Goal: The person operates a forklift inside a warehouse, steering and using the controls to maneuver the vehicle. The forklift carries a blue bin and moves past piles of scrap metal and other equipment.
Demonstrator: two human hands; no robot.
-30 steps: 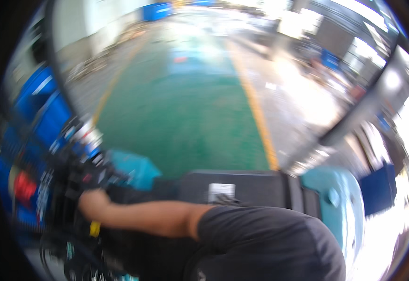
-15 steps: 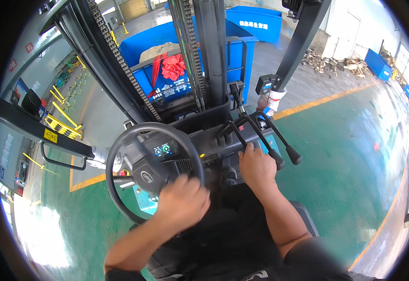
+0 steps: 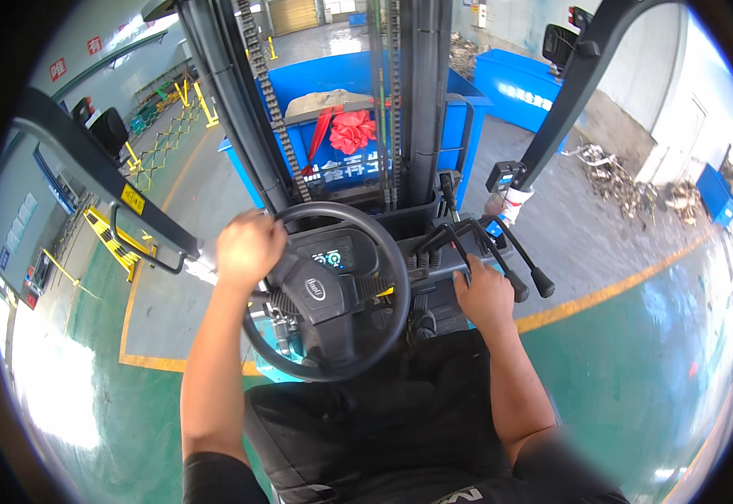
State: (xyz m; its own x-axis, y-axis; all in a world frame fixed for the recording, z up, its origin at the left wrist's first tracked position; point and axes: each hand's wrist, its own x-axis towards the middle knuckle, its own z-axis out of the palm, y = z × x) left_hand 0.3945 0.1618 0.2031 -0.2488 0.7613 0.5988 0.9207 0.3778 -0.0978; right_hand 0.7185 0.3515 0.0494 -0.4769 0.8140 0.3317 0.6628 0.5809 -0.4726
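1. The left hand (image 3: 250, 248) is closed around the steering wheel (image 3: 319, 292), at the upper left of its rim.
2. The right hand (image 3: 486, 296) curls over the end of a black lever (image 3: 457, 245), which extends forward from it.
3. Two knobbed levers (image 3: 543, 283) stand just right of this hand.

Steering wheel (image 3: 401, 277) is located before the seated person (image 3: 366, 420), with the left hand (image 3: 250, 249) on its upper-left rim. Display (image 3: 337, 257) lies behind the wheel. Control levers (image 3: 513, 281) stand right of the wheel, the right hand (image 3: 484, 296) at the leftmost of them. Mast (image 3: 423, 109) rises ahead. Beyond the mast is a large bin (image 3: 299, 134), a cloth rosette (image 3: 354, 132) on its near wall. To its right, a second bin (image 3: 513, 88); farther right, a scrap heap (image 3: 627, 189). Barrier (image 3: 114, 241) stands to the left
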